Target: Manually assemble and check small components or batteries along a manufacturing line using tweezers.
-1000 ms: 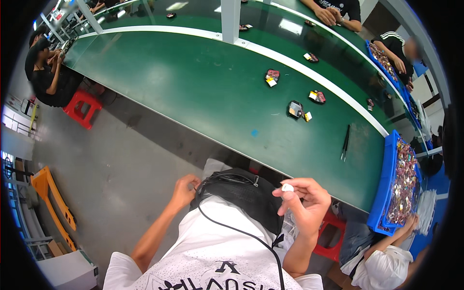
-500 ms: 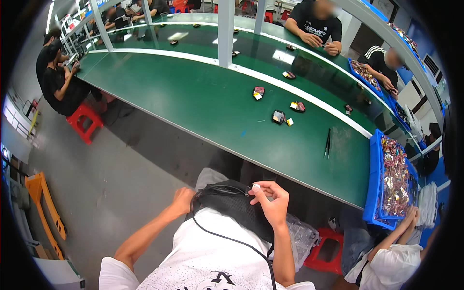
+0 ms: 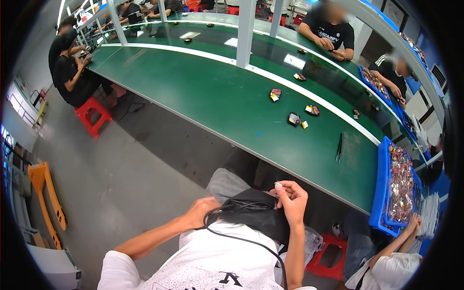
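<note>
A black mesh bag (image 3: 261, 212) lies at my waist, over my lap, with a black cable (image 3: 241, 239) looping across it and down my white shirt. My left hand (image 3: 204, 211) is closed at the bag's left edge, its fingertips partly hidden. At the bag's right end, my right hand (image 3: 291, 199) is raised with thumb and forefinger pinched together. A small white bit (image 3: 278, 185) shows at that pinch; whether it is held or worn on a fingertip, I cannot tell.
The green workbench (image 3: 193, 92) carries small black-cased parts (image 3: 294, 119), a yellow-white piece (image 3: 305, 124) and black tweezers (image 3: 339, 147). A blue bin (image 3: 382, 183) full of small parts stands at its right end. A co-worker's hands (image 3: 414, 223) are beside it. A red stool (image 3: 328, 256) stands right.
The view has shifted, so the bench sits further right and lower. My left hand has moved inward over the bag's edge; my right hand keeps its pinch.
</note>
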`<action>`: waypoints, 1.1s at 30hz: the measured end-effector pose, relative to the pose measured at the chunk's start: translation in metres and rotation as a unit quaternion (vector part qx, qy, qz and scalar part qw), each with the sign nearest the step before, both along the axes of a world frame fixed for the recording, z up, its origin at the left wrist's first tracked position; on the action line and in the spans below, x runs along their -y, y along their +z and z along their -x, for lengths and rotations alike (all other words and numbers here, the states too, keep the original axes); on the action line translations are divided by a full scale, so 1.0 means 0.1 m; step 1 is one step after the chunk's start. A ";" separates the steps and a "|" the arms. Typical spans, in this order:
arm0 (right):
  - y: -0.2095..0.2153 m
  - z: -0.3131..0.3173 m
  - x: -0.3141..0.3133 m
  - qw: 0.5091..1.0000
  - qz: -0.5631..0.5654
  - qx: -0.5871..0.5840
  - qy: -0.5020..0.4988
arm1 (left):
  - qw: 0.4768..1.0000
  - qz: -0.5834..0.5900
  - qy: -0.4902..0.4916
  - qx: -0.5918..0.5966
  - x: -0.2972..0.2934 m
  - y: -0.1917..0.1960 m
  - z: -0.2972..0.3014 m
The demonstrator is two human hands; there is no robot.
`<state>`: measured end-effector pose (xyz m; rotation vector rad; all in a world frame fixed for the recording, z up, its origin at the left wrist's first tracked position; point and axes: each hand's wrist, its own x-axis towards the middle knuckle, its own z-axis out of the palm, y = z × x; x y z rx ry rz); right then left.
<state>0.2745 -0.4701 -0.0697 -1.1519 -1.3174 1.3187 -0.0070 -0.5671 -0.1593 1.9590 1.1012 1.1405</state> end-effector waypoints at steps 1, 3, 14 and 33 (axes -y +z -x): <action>-0.05 -0.02 -0.04 1.000 0.002 0.001 0.002 | 0.998 0.020 0.025 -0.052 0.04 0.06 0.02; -0.12 -0.04 -0.12 0.999 0.039 -0.017 0.019 | 0.993 0.042 0.050 -0.103 0.13 0.14 0.01; -0.20 -0.01 -0.19 0.996 0.091 -0.021 0.007 | 0.980 0.152 0.055 -0.114 0.20 0.22 -0.03; -0.31 -0.07 -0.20 0.994 0.107 -0.033 -0.001 | 0.979 0.118 0.115 -0.117 0.08 -0.30 -0.05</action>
